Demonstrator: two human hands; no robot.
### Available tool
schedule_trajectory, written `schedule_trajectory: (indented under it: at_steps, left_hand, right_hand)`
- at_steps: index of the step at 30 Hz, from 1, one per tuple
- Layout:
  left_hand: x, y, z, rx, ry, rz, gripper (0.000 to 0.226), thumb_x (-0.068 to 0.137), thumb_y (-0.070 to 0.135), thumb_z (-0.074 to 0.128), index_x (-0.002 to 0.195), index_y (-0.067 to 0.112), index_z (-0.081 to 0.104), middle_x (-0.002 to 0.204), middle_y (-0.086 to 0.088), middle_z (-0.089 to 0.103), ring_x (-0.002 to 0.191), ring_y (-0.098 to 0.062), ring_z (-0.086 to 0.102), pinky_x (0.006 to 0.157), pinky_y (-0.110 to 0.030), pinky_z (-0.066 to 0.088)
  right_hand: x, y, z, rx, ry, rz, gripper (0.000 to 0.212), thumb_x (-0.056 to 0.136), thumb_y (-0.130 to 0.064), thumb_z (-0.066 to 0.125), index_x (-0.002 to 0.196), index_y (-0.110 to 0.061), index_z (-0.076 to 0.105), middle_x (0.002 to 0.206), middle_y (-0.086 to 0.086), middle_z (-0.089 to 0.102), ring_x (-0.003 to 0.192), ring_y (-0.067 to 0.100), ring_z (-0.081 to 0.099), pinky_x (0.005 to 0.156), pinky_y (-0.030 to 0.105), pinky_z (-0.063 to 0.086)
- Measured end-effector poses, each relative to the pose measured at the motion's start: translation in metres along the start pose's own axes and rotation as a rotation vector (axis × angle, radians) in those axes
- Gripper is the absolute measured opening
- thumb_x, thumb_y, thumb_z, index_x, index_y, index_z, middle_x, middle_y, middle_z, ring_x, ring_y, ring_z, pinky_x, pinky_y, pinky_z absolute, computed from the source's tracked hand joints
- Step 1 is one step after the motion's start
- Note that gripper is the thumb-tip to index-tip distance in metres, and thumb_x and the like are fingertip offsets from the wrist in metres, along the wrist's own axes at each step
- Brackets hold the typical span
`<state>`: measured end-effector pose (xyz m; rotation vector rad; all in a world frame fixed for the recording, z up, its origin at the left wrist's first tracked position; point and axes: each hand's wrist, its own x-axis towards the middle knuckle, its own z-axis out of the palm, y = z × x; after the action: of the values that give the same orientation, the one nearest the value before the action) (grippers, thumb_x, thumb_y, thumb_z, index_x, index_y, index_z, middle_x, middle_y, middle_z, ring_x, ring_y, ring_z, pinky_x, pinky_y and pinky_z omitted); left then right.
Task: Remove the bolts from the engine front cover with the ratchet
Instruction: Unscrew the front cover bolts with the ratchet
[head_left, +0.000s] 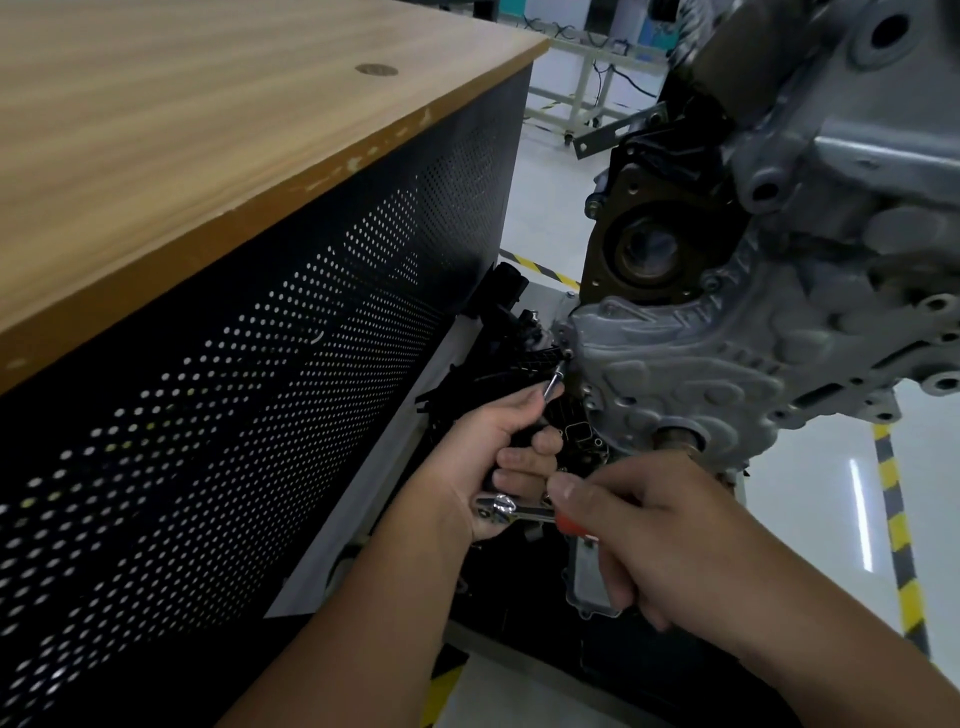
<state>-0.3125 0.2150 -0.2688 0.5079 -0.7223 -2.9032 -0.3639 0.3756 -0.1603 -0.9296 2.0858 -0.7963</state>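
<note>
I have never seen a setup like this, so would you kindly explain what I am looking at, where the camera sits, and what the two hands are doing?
There is no robot here: a person wears a camera on the head, so the single picture looks forward and down at their own two hands.

On the right hangs a grey cast metal engine, and the ribbed plate facing us is its front cover. On the left stands a workbench with a wooden top and a black perforated side panel.

The left hand grips the head end of a chrome ratchet, steadying a thin extension bar that reaches up to a bolt at the cover's left edge. The right hand is curled around the ratchet's orange handle, placed to swing it.

Dark plastic parts lie below the engine; they are too dim to identify.
</note>
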Motion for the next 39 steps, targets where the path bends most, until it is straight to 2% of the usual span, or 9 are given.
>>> schedule_trajectory:
  at_steps: [4, 8, 11, 16, 18, 24, 28, 31, 39]
  left_hand:
    - [0.001, 0.005, 0.004, 0.137, 0.060, 0.012, 0.034, 0.104, 0.028, 0.054, 0.137, 0.023, 0.056, 0.065, -0.002, 0.052, 0.036, -0.002, 0.034, 0.031, -0.013, 0.023]
    - [0.009, 0.013, 0.016, 0.750, 0.253, 0.116, 0.029, 0.103, 0.025, 0.050, 0.109, 0.049, 0.066, 0.064, -0.007, 0.063, 0.039, -0.012, 0.045, 0.043, -0.022, 0.035]
    - [0.020, 0.014, 0.019, 1.105, 0.341, 0.276, 0.049, 0.103, 0.018, 0.053, 0.141, 0.048, 0.046, 0.078, -0.008, 0.067, 0.044, -0.011, 0.054, 0.045, -0.025, 0.044]
    - [0.034, 0.007, 0.024, 1.219, 0.421, 0.384, 0.053, 0.102, 0.007, 0.048, 0.148, 0.034, 0.052, 0.111, -0.020, 0.070, 0.065, -0.008, 0.056, 0.068, -0.022, 0.042]
    - [0.036, 0.003, 0.024, 1.267, 0.433, 0.399, 0.054, 0.103, 0.010, 0.046, 0.148, 0.039, 0.050, 0.095, -0.018, 0.070, 0.060, -0.007, 0.050, 0.066, -0.023, 0.043]
    - [0.035, 0.009, 0.024, 1.166, 0.428, 0.276, 0.051, 0.106, 0.016, 0.046, 0.154, 0.031, 0.038, 0.085, -0.012, 0.070, 0.063, -0.016, 0.063, 0.058, -0.021, 0.047]
    - [0.027, 0.024, 0.028, 0.977, 0.358, 0.091, 0.021, 0.105, 0.014, 0.050, 0.121, 0.005, 0.059, 0.058, -0.005, 0.053, 0.039, -0.011, 0.042, 0.042, -0.022, 0.037]
    - [0.015, 0.024, 0.032, 0.669, 0.260, 0.016, 0.007, 0.101, 0.013, 0.056, 0.097, 0.017, 0.060, 0.060, -0.006, 0.057, 0.044, -0.011, 0.040, 0.045, -0.024, 0.031]
    - [-0.017, 0.000, 0.018, 0.132, 0.172, -0.002, 0.029, 0.104, 0.028, 0.050, 0.129, 0.023, 0.062, 0.044, 0.007, 0.045, 0.033, 0.000, 0.036, 0.040, -0.012, 0.028]
  right_hand:
    - [0.001, 0.002, 0.002, 0.070, 0.039, -0.098, 0.043, 0.097, -0.047, 0.057, 0.060, -0.027, 0.069, 0.047, 0.000, 0.063, 0.034, 0.007, 0.048, 0.045, 0.024, 0.042]
    - [0.000, 0.011, 0.021, 0.162, 0.195, -0.157, 0.026, 0.092, -0.031, 0.069, 0.069, -0.042, 0.073, 0.052, -0.013, 0.065, 0.044, -0.001, 0.053, 0.050, 0.019, 0.042]
    - [-0.006, 0.012, 0.035, 0.284, 0.266, -0.172, 0.002, 0.082, -0.037, 0.074, 0.083, -0.038, 0.074, 0.058, 0.001, 0.069, 0.045, 0.011, 0.056, 0.047, 0.029, 0.046]
    - [-0.008, 0.005, 0.038, 0.333, 0.353, -0.344, 0.033, 0.073, -0.060, 0.068, 0.089, -0.032, 0.072, 0.064, 0.002, 0.067, 0.050, 0.018, 0.061, 0.048, 0.033, 0.052]
    - [-0.007, 0.003, 0.039, 0.255, 0.335, -0.395, 0.036, 0.077, -0.065, 0.067, 0.084, -0.030, 0.071, 0.061, -0.004, 0.064, 0.049, 0.006, 0.057, 0.046, 0.020, 0.046]
    - [-0.002, 0.010, 0.034, 0.255, 0.387, -0.293, 0.025, 0.084, -0.047, 0.067, 0.073, -0.025, 0.069, 0.053, 0.002, 0.059, 0.042, 0.012, 0.050, 0.043, 0.023, 0.041]
    - [-0.001, 0.013, 0.027, 0.535, 0.302, -0.163, 0.017, 0.075, -0.039, 0.065, 0.071, -0.024, 0.073, 0.051, 0.012, 0.061, 0.039, 0.017, 0.049, 0.042, 0.027, 0.041]
    - [-0.004, 0.011, 0.028, 0.580, 0.290, -0.187, 0.020, 0.080, -0.039, 0.064, 0.072, -0.022, 0.071, 0.051, 0.010, 0.061, 0.037, 0.017, 0.049, 0.040, 0.028, 0.041]
    - [0.015, 0.009, 0.032, 0.600, 0.321, -0.405, 0.026, 0.087, -0.020, 0.065, 0.062, -0.018, 0.068, 0.053, -0.004, 0.063, 0.045, 0.004, 0.055, 0.043, 0.017, 0.042]
